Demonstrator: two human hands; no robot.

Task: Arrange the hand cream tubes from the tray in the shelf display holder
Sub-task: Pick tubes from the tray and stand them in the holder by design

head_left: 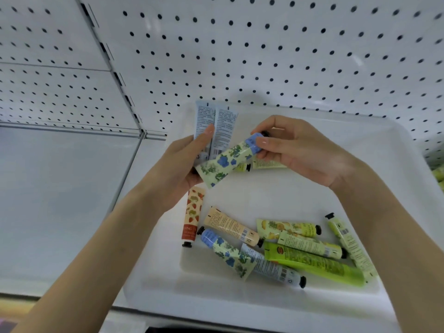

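Fingers of left hand (182, 164) curled round two pale tubes (216, 126), right hand (300, 152) pinching floral tube (225, 162)

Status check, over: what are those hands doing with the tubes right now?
Left hand grips two pale blue tubes. Right hand pinches blue-flower tube by its cap end, above white tray. Display holder not in view.

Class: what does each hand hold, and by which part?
The right hand pinches the blue-flower tube near its cap end; the left hand grips two pale blue tubes around their lower part.
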